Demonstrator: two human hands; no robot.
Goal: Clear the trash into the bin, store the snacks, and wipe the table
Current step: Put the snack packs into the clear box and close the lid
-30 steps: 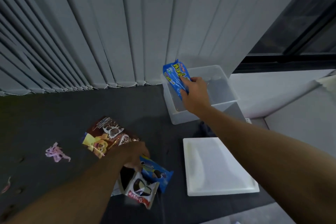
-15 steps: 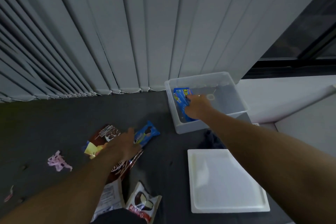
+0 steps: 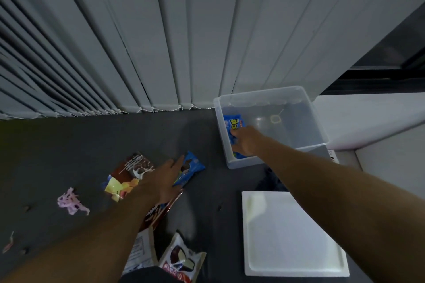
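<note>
At the near edge of the dark surface (image 3: 184, 131) lies a white and red snack packet (image 3: 181, 259), with a white printed packet (image 3: 140, 250) just to its left. To the right a white rectangular lid (image 3: 292, 234) lies flat. Two pink paper scraps sit on the left, one near the edge (image 3: 9, 242) and a larger tangled one (image 3: 71, 201) farther in.

The left arm reaches across a brown snack bag (image 3: 133, 172), which lies partly under it. The left hand (image 3: 165, 179) is released, its fingers stretched out flat and resting on a small blue cookie packet (image 3: 189, 166) that lies on the surface just beside the bag.

A dark cloth (image 3: 273, 181) is bunched between the lid and a clear plastic storage box (image 3: 319, 126) that stands at the back right of the surface. The right hand (image 3: 246, 141) is down inside the box, its fingers curled on a blue snack packet (image 3: 234, 123). That packet is in the box, against its left wall, partly covered by the hand.

Behind everything hang grey vertical blinds (image 3: 161, 41), their lower ends meeting the back of the surface, and a white ledge (image 3: 368, 117) runs off to the right.
</note>
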